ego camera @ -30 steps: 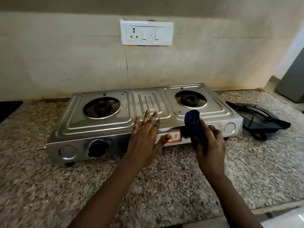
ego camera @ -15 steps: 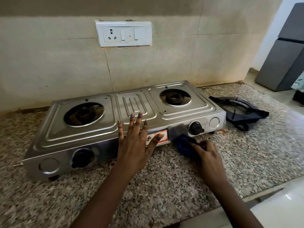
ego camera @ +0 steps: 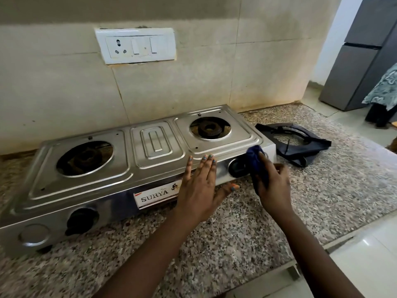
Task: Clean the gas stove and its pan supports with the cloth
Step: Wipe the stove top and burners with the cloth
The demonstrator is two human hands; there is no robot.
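A steel two-burner gas stove (ego camera: 120, 168) stands on the granite counter with both burners bare. My left hand (ego camera: 199, 188) lies flat with straight fingers against the stove's front edge, right of the brand label. My right hand (ego camera: 272, 186) grips a dark blue cloth (ego camera: 256, 162) and presses it on the stove's front right corner, beside the right knob (ego camera: 236, 167). The black pan supports (ego camera: 300, 145) lie stacked on the counter to the right of the stove.
The granite counter (ego camera: 247, 233) ends at a front edge on the lower right, above a white tiled floor. A switch plate (ego camera: 135, 45) hangs on the tiled wall behind. A grey fridge (ego camera: 363, 54) stands at the far right, and beside it a person in patterned clothing (ego camera: 384, 89).
My right hand with the cloth has moved from the stove's front face by the label to its front right corner. My left hand has slid rightward along the front edge.
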